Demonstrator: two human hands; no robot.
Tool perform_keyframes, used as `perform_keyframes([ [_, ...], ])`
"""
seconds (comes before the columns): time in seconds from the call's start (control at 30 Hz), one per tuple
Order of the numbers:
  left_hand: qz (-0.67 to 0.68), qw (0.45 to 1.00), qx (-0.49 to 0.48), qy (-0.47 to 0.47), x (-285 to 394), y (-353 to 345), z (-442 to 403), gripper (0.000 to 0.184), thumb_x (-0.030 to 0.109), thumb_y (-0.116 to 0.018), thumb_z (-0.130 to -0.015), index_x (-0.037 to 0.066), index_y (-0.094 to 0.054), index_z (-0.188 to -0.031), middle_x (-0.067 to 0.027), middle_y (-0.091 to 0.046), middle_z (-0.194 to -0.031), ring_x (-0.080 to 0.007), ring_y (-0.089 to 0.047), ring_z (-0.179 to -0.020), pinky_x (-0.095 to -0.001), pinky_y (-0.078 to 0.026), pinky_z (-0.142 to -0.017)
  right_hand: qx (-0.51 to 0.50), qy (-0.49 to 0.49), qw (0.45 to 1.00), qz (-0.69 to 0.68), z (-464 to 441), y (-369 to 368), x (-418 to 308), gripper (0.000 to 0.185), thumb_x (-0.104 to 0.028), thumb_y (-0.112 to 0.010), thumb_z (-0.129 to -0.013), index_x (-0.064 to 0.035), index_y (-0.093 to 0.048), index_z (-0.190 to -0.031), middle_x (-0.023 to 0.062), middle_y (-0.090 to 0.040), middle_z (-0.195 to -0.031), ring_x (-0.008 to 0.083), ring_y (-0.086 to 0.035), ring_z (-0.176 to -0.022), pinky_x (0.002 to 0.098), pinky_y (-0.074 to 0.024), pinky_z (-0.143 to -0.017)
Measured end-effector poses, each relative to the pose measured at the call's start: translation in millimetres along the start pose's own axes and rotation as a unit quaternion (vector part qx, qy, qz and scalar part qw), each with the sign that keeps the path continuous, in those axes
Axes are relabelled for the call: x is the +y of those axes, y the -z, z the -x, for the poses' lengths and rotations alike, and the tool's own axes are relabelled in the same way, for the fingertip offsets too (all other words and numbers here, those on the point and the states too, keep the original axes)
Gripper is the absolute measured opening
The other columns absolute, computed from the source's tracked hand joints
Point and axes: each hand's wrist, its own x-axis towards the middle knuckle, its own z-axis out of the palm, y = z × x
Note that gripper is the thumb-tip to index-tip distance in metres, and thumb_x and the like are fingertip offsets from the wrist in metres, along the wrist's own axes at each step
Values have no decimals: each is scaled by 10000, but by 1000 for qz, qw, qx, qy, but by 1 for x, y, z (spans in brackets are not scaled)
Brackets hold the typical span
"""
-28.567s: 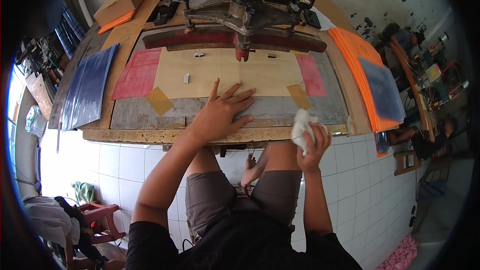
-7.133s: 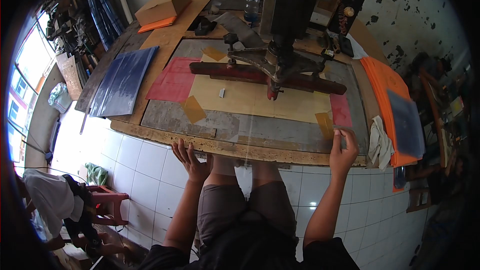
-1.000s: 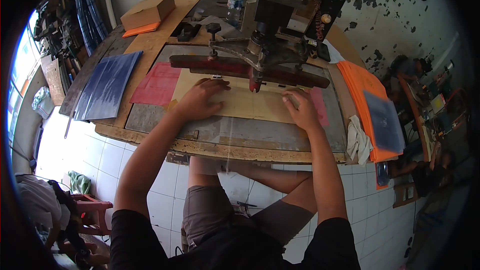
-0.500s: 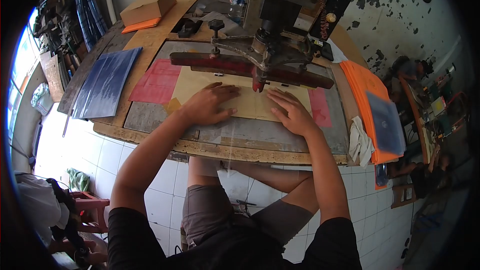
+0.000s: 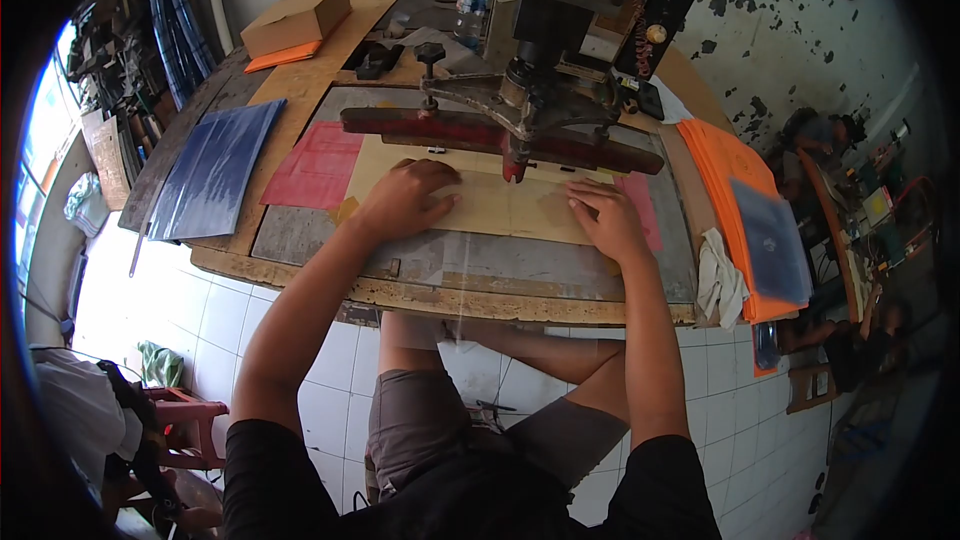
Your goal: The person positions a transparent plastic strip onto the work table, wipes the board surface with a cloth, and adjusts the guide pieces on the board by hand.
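My left hand [image 5: 408, 202] rests on the left part of a yellowish sheet [image 5: 495, 205], fingers slightly bent and thumb apart. Near the sheet's right end, my right hand [image 5: 608, 220] touches its surface with the fingers loosely bent. Neither hand grips anything. The sheet lies on the grey metal bed of a press, over a pink sheet [image 5: 312, 168] that shows on both sides. Just above and behind my hands hangs the press's red-edged bar [image 5: 420, 123], its central bracket [image 5: 514, 162] pointing down between them. Small dark pieces [image 5: 437, 150] sit near the sheet's far edge.
Blue clear-covered sheets [image 5: 215, 170] lie at left, and a cardboard box [image 5: 297, 20] stands behind them. Orange folders [image 5: 735, 190] and a white cloth [image 5: 720, 280] are at right. A water bottle [image 5: 472, 5] stands behind the press. Another person [image 5: 865, 340] sits far right.
My hands have moved apart, the left one slightly leftward and the right one to the right. Their fingers are more bent than before. The sheet and press look unmoved.
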Motion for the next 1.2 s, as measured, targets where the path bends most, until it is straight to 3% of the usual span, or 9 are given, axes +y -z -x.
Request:
perform_keyframes([
  [0.37, -59, 997, 31, 40, -10, 2, 1, 281, 243, -720, -963, 76, -792, -1176, -119, -759, -1227, -319, -698, -1189, -461, -489, -1115, 50, -127, 989, 59, 6, 12, 10, 224, -167, -724, -994, -12, -821, -1123, 150, -812, -1179, 367, -770, -1085, 432, -615, -956],
  [0.47, -71, 995, 57, 43, -11, 1, 2, 267, 241, -724, -956, 75, -802, -1150, -116, -758, -1192, -315, -705, -1162, -454, -502, -1095, 76, -105, 990, 47, 5, 14, 5, 216, -159, -721, -993, -16, -818, -1121, 145, -807, -1197, 362, -761, -1108, 430, -604, -982],
  [0.57, -82, 994, 63, 42, -15, -1, 2, 256, 234, -729, -949, 74, -804, -1135, -115, -757, -1164, -314, -708, -1145, -449, -512, -1079, 32, -23, 999, 7, 4, 12, -3, 218, -146, -728, -1003, -27, -814, -1163, 116, -793, -1267, 333, -720, -1219, 423, -554, -1068],
  [0.7, -109, 989, 41, 88, -12, 4, 1, 222, 217, -735, -934, 69, -797, -1088, -117, -756, -1123, -318, -715, -1104, -440, -523, -1054, 31, -14, 999, 20, 5, 8, 6, 188, -133, -739, -978, -23, -820, -1108, 133, -790, -1235, 349, -745, -1122, 441, -579, -1020],
  [0.77, -119, 989, 89, 26, -8, 7, 1, 186, 213, -726, -931, 72, -787, -1036, -111, -742, -1079, -313, -716, -1053, -454, -531, -1007, 69, 40, 995, 65, 6, 9, 5, 165, -124, -755, -968, -17, -820, -1076, 125, -798, -1175, 345, -752, -1069, 437, -590, -979],
  [0.8, -123, 986, 111, -6, -6, 7, 2, 170, 211, -721, -930, 74, -782, -1010, -108, -734, -1056, -311, -717, -1027, -460, -535, -983, 50, 23, 998, 25, 5, 9, 2, 152, -120, -760, -964, -13, -818, -1056, 123, -795, -1144, 343, -751, -1046, 433, -592, -955],
  [0.93, -22, 999, -7, -47, 6, 6, 4, 178, 180, -729, -913, 60, -779, -1034, -106, -755, -1104, -332, -727, -1046, -472, -557, -1005, -15, -31, 997, -75, 6, 13, -6, 119, -110, -774, -956, 0, -808, -987, 117, -778, -1040, 333, -746, -966, 423, -594, -873],
  [1.2, -67, 997, 3, -25, 2, 3, 5, 282, 221, -697, -953, 70, -796, -1169, -111, -761, -1279, -337, -721, -1174, -473, -534, -1105, 5, -6, 998, -58, 4, 7, -5, 143, -123, -769, -966, 0, -812, -1025, 123, -778, -1075, 338, -740, -1012, 418, -588, -911],
])
